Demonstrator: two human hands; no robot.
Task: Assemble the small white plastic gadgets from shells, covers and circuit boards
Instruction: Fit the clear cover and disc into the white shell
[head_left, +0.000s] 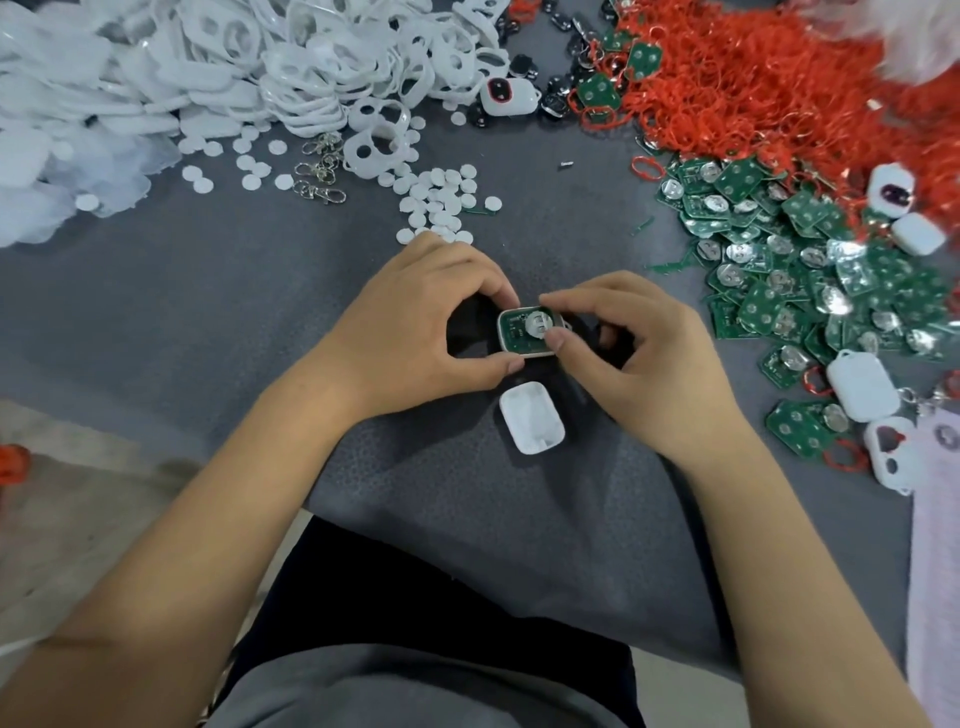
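Above the grey bench (208, 291), the left hand (415, 322) pinches a white shell (506, 338) by its edges; the right hand (639, 353) presses a green circuit board (524, 327) into it with fingertip and thumb; seating the board appears to be the step in hand; next, likely, the white cover (531, 417) just below needs snapping on.

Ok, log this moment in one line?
step: board seated in shell | left hand: grips shell | right hand: pinches shell | cover: on cloth, untouched
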